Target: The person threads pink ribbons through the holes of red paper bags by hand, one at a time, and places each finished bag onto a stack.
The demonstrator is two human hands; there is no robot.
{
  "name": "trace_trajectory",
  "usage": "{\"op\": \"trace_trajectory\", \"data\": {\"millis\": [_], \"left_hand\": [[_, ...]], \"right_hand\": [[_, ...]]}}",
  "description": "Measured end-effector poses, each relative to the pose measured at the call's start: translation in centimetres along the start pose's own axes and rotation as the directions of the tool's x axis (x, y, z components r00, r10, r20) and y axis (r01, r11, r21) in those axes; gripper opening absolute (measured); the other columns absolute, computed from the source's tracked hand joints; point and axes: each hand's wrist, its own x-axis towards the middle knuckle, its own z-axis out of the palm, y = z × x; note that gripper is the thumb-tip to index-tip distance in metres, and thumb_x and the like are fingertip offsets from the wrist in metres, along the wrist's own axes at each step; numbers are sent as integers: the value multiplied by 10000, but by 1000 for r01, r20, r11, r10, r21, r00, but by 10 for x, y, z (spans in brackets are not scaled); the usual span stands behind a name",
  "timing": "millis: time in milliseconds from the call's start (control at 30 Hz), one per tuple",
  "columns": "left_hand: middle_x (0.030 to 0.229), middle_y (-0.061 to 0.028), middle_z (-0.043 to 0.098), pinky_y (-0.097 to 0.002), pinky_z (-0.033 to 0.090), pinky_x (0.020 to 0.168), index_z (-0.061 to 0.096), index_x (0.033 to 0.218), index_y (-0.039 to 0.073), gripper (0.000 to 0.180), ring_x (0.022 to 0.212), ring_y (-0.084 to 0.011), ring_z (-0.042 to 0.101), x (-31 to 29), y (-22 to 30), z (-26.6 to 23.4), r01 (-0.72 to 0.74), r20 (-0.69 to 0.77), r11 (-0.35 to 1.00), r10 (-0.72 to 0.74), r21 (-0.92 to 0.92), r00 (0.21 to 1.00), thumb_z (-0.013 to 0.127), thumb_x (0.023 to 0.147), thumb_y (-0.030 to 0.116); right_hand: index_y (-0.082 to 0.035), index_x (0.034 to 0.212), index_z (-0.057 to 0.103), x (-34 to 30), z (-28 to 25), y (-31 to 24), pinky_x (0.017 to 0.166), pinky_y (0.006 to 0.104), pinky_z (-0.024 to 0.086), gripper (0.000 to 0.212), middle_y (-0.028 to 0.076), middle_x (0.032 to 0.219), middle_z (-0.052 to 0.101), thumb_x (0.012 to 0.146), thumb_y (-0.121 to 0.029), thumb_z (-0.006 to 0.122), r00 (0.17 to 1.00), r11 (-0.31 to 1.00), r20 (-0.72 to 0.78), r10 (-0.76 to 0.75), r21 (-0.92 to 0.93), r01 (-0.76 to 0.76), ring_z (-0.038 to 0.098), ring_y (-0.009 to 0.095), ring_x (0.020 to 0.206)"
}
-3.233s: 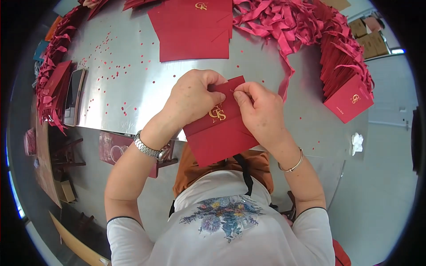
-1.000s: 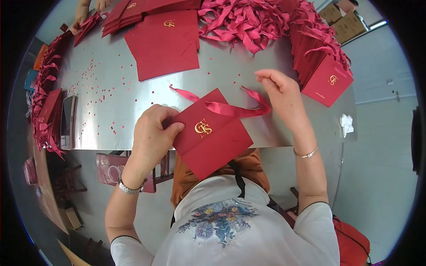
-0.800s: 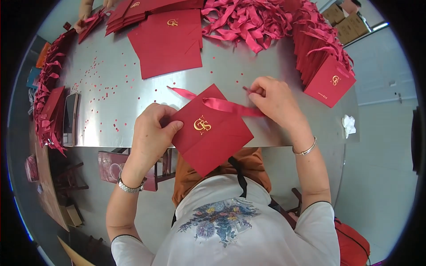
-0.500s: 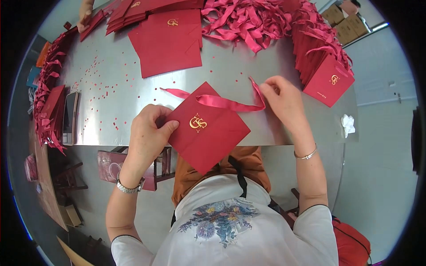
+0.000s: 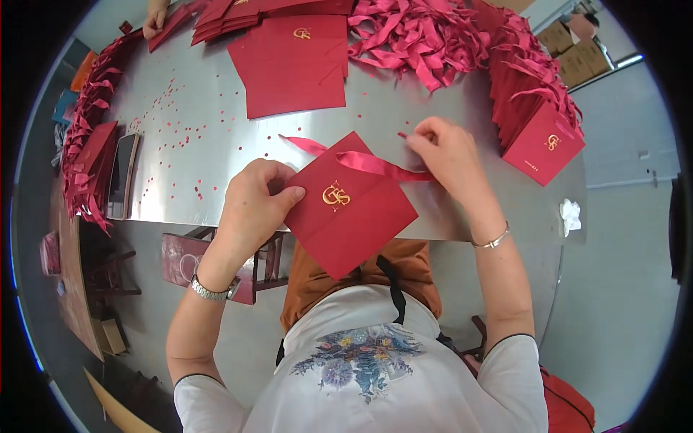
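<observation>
A flat red paper gift bag (image 5: 361, 227) with a gold emblem is tilted cornerwise over the table's near edge. My left hand (image 5: 256, 198) pinches its left corner between thumb and fingers. A pinkish-red ribbon (image 5: 382, 168) threads through the bag's upper part, one pointed tail sticking out behind on the left, the longer one running right. My right hand (image 5: 444, 155) is closed on that longer ribbon, whose tip shows just past the fingertips.
More red bags (image 5: 296, 72) lie at the far middle, beside a heap of ribbons (image 5: 422, 40). Ribboned bags (image 5: 541, 144) line the right side and others (image 5: 90, 162) the left, near a phone (image 5: 123, 177). Crumpled tissue (image 5: 569, 215) lies at right. Another person's hand (image 5: 154, 25) touches a bag at far left.
My right hand has closed on the ribbon's longer tail, which hung beside its fingers before. My left hand still grips the bag; the whole view has shifted slightly.
</observation>
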Motion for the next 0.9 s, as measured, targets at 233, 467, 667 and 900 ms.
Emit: {"op": "trace_trajectory", "data": {"millis": [233, 467, 667, 900], "left_hand": [[886, -160, 658, -351, 531, 685, 679, 883, -46, 164, 757, -257, 663, -1, -13, -7, -52, 24, 997, 50, 64, 998, 698, 775, 76], [764, -115, 675, -328, 513, 663, 677, 906, -35, 154, 708, -198, 645, 9, -18, -16, 22, 135, 994, -8, -103, 991, 692, 785, 60], [851, -64, 633, -286, 512, 669, 646, 946, -28, 175, 755, -137, 600, 8, -25, -24, -79, 249, 991, 104, -107, 963, 676, 774, -20], [868, -104, 603, -325, 520, 706, 642, 935, -26, 221, 769, -207, 604, 10, -25, -31, -205, 289, 978, 188, 30, 939, 687, 719, -35]], "right_hand": [[-4, 918, 605, 0, 9, -16, 614, 287, 469, 90, 75, 786, 646, 876, -77, 635, 997, 960, 13, 77, 269, -78, 604, 135, 693], [-7, 922, 654, -53, 37, -102, 683, 316, 519, 68, 115, 811, 671, 857, -21, 662, 974, 854, 17, -224, 485, 188, 663, 221, 744], [-50, 871, 631, -53, 88, -94, 614, 379, 505, 74, 93, 769, 653, 826, -76, 683, 900, 890, -115, -421, 137, 434, 633, 283, 703], [-44, 866, 624, -52, 91, -91, 611, 371, 507, 82, 90, 787, 654, 815, -67, 684, 873, 870, -82, -481, 78, 487, 627, 278, 701]]}}
